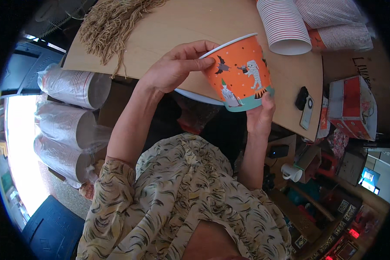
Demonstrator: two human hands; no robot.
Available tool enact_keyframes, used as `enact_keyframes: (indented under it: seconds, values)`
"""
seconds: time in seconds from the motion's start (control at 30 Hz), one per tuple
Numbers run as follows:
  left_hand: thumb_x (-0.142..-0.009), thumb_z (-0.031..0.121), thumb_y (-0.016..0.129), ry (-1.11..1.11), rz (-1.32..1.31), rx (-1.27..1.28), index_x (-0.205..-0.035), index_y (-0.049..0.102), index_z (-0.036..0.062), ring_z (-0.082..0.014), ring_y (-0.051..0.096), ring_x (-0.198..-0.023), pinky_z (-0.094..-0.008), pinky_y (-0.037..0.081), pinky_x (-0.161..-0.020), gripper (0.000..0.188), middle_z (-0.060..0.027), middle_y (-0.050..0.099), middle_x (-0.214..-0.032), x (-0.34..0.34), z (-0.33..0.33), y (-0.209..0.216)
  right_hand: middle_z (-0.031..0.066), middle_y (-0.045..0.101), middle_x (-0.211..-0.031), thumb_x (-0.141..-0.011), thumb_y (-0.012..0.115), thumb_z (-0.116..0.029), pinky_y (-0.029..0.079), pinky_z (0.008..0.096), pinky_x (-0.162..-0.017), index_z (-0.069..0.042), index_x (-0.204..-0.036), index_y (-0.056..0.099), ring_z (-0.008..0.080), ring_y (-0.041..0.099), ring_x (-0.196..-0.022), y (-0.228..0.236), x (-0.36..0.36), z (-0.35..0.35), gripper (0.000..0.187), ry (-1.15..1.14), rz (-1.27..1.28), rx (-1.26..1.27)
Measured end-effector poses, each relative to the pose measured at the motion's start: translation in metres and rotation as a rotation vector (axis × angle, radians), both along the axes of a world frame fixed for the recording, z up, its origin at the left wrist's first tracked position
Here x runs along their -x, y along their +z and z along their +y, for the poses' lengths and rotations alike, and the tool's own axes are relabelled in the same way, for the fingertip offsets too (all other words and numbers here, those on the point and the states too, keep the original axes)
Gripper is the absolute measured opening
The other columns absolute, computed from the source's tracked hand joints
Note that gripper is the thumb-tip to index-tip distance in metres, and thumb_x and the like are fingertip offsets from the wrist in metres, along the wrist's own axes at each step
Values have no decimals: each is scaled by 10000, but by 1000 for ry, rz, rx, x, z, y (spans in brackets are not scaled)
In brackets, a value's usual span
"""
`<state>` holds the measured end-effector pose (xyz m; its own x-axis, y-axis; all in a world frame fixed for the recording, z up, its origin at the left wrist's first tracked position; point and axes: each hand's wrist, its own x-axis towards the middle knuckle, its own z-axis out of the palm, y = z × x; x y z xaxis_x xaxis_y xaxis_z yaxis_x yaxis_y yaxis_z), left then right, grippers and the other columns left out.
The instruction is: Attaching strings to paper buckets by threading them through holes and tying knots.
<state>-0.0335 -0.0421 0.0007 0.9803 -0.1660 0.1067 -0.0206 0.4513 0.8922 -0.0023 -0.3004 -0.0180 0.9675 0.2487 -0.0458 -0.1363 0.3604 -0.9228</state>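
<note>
Between my two hands is an orange paper bucket [240, 73] with a teal base band, a white rim and printed figures of a bat, a mummy and other characters. It tilts over the near part of the table, rim up and to the left. My left hand [177, 63] grips the rim, thumb on the outer wall and the other fingers mostly hidden behind it. Low on the right side, my right hand [262, 112] holds the bucket near its base, thumb showing and the rest of the fingers out of sight behind it.
A tan table [169, 30] carries a bundle of brown strings [110, 28], a stack of paper buckets [286, 28], bagged stacks [340, 37] and a phone [307, 113]. More bagged stacks [63, 125] stand at left. On the right are a red-and-white carton [353, 106] and a white mug [291, 173].
</note>
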Motion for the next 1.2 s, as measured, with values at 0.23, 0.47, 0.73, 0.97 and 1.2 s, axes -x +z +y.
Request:
enact_keyframes:
  seconds: [0.23, 0.47, 0.73, 0.97, 1.2]
  values:
    - [-971, 190, 611, 1, -7, 32, -1187, 612, -3, -122, 577, -1020, -301, 409, -952, 290, -25, 659, -1063, 0, -3, -1, 149, 469, -1414, -827, 754, -345, 468, 450, -1045, 1, -1483, 323, 260, 519, -1280, -3, -3, -3, 857, 21, -16, -13]
    - [-936, 228, 685, 189, 92, 2, -1053, 679, 29, -77, 612, -817, -255, 482, -806, 231, -5, 689, -910, -1, -20, 4, 150, 458, -1426, -811, 759, -327, 433, 445, -1080, 10, -1490, 318, 265, 504, -1296, -8, -1, 0, 877, -43, -62, 1]
    - [-850, 24, 660, 165, 4, -34, -1129, 662, 15, -119, 618, -1025, -277, 470, -945, 279, -44, 682, -1042, 15, -28, 18, 119, 478, -1459, -805, 765, -415, 402, 485, -1118, -2, -1476, 375, 292, 464, -1351, -33, -8, -13, 879, -15, -54, -151]
    - [-932, 230, 693, 263, -227, -307, -1233, 673, 58, -225, 514, -1281, -394, 358, -1111, 347, -88, 616, -1330, 23, -14, 29, 98, 435, -1524, -799, 714, -595, 361, 534, -1155, -87, -1530, 331, 321, 430, -1390, -69, -22, -58, 969, 85, -58, -273]
    - [-924, 123, 644, 145, 101, -122, -1434, 474, -35, -212, 540, -1276, -364, 412, -1094, 560, -165, 558, -1393, -3, -7, -14, 111, 466, -1491, -820, 752, -514, 386, 542, -1134, -45, -1520, 332, 310, 479, -1347, -55, -10, -63, 941, 144, -76, -372]
